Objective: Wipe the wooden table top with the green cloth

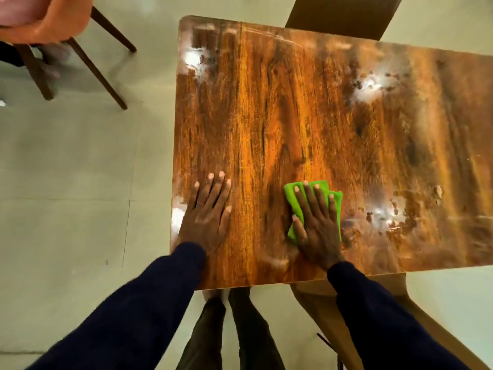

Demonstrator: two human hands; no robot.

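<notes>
Cloth [314, 206] lies folded near table [306, 116] front edge under flat, straight-fingered right hand [316, 225], probably soft, light, bunch-prone, so palm pressure suits; left hand [206, 217] braces, fingers spread.

Home dining room: wooden table [306, 116], chairs [53, 25], tiled floor [80, 169].

No text, label, brand, number or sign is readable in the head view. The green cloth [290, 194] is plain. The wooden worktop [293, 116] shows only grain and glare.
</notes>
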